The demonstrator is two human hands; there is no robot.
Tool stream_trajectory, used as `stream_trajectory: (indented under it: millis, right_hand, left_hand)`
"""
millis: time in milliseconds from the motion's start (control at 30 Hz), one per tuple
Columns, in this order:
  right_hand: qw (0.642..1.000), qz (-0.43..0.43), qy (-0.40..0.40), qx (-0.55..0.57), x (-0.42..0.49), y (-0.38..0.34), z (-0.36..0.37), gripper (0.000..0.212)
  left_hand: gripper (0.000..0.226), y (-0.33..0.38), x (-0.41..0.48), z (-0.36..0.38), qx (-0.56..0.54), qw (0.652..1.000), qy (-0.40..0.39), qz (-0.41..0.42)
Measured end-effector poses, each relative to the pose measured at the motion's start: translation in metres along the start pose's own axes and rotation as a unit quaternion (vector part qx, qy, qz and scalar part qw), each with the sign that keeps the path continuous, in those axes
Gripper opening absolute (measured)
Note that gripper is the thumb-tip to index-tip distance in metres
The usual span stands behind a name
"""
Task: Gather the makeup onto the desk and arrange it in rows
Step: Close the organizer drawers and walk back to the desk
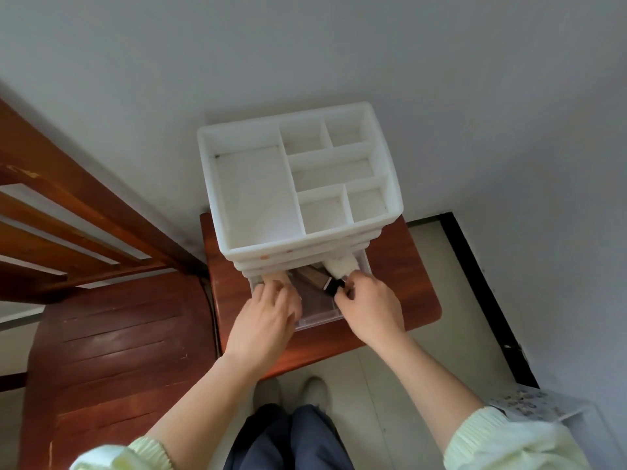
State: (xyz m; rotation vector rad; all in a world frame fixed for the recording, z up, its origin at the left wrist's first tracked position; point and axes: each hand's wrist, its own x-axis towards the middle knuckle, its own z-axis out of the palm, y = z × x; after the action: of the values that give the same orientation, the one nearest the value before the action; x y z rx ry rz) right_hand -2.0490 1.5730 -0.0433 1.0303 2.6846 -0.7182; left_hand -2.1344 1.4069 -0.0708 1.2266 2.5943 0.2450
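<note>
A white plastic organizer [295, 184] with bare top compartments stands on a small red-brown desk [407, 283]. Its clear bottom drawer [319, 315] is pulled out toward me. Inside lie a white tube with a black cap [339, 271], a brown stick-like item [314, 278] and a peach-coloured item [276, 278]. My right hand [369, 308] pinches the black cap end of the white tube. My left hand [268, 320] reaches into the drawer's left side with fingers over the peach item; whether it grips it is hidden.
A red-brown wooden chair [112, 351] stands left of the desk, touching it. White walls rise behind. A black-framed floor edge [481, 286] runs on the right. A white printed object [536, 407] lies at lower right. My legs and shoes are below the desk.
</note>
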Motion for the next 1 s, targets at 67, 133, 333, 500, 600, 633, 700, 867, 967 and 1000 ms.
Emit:
stream_trajectory:
  millis: [67, 133, 333, 500, 600, 633, 700, 867, 967, 1000]
  right_hand:
    - [0.985, -0.101, 0.013, -0.139, 0.012, -0.004, 0.007, 0.026]
    - [0.963, -0.140, -0.024, -0.228, 0.020, -0.008, 0.020, 0.037]
    - [0.942, -0.132, -0.089, -0.296, 0.040, -0.007, 0.046, 0.053]
    - [0.942, -0.121, -0.107, -0.295, 0.046, 0.006, 0.058, 0.032]
    - [0.950, -0.123, -0.109, -0.264, 0.043, 0.003, 0.051, 0.036]
    - [0.954, -0.124, -0.110, -0.251, 0.043, 0.003, 0.049, 0.037]
    - [0.960, -0.126, -0.103, -0.229, 0.045, 0.003, 0.044, 0.039]
    - [0.966, -0.120, -0.088, -0.213, 0.040, -0.004, 0.031, 0.040]
    - [0.971, -0.106, -0.093, -0.196, 0.033, -0.008, 0.020, 0.040]
    - [0.973, -0.098, -0.103, -0.181, 0.030, -0.008, 0.015, 0.040]
  left_hand:
    - [0.051, 0.008, 0.012, -0.002, 0.036, 0.997, -0.063, 0.004]
    - [0.066, 0.013, 0.019, -0.003, 0.080, 0.989, -0.122, -0.027]
    - [0.050, 0.018, 0.036, -0.009, 0.176, 0.967, -0.180, -0.024]
    - [0.041, 0.021, 0.038, -0.009, 0.171, 0.968, -0.181, -0.029]
    - [0.043, 0.013, 0.036, -0.004, 0.149, 0.981, -0.127, -0.010]
    - [0.048, 0.010, 0.035, -0.001, 0.155, 0.979, -0.130, -0.007]
    - [0.062, 0.004, 0.034, 0.004, 0.151, 0.980, -0.126, -0.001]
    - [0.081, 0.003, 0.028, 0.004, 0.115, 0.987, -0.112, 0.030]
    - [0.056, 0.013, 0.024, -0.010, 0.091, 0.982, -0.161, 0.030]
    - [0.050, 0.012, 0.023, -0.008, 0.098, 0.982, -0.156, 0.027]
